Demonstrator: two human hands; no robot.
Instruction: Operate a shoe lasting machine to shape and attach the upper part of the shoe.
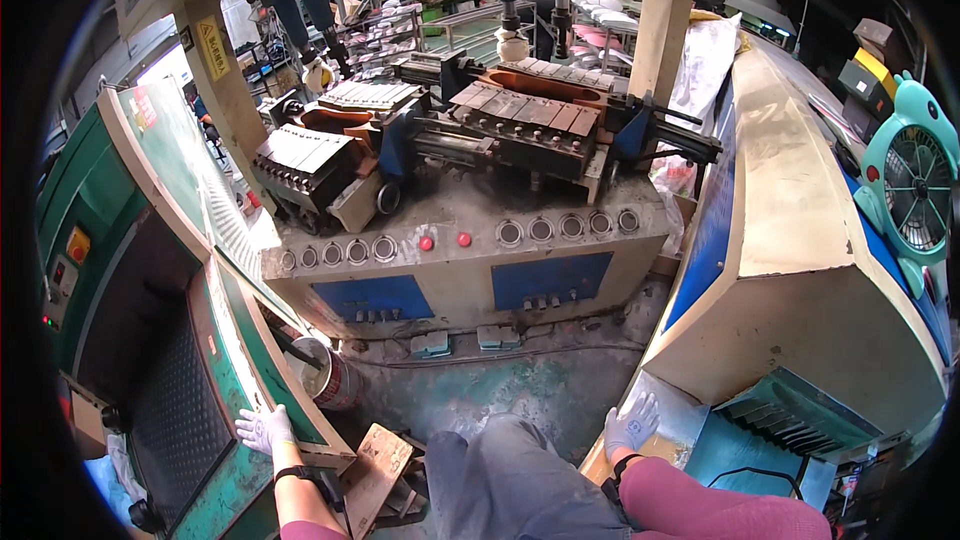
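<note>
My left hand (265, 428), in a pale glove, lies with its fingers spread on the lower edge of a worn green machine (222, 380). Nothing is in it. My right hand (632, 427), gloved the same way, has its fingers stretched out and apart and is bare of any object. It is beside a pale, worn panel (680, 418) below the large beige machine (790, 160); whether it touches the panel I cannot tell. Dark bands circle both wrists. Ahead stands a press-like machine (450, 285) with two clamp units (530, 120), gauges and two red buttons.
A dirty bucket (328, 380) and a wooden board (377, 475) stand at left. Two teal foot pedals (430, 344) and a cable lie on the floor before the press. A turquoise fan (915, 185) is at right. Racks of pale pieces (605, 15) fill the back.
</note>
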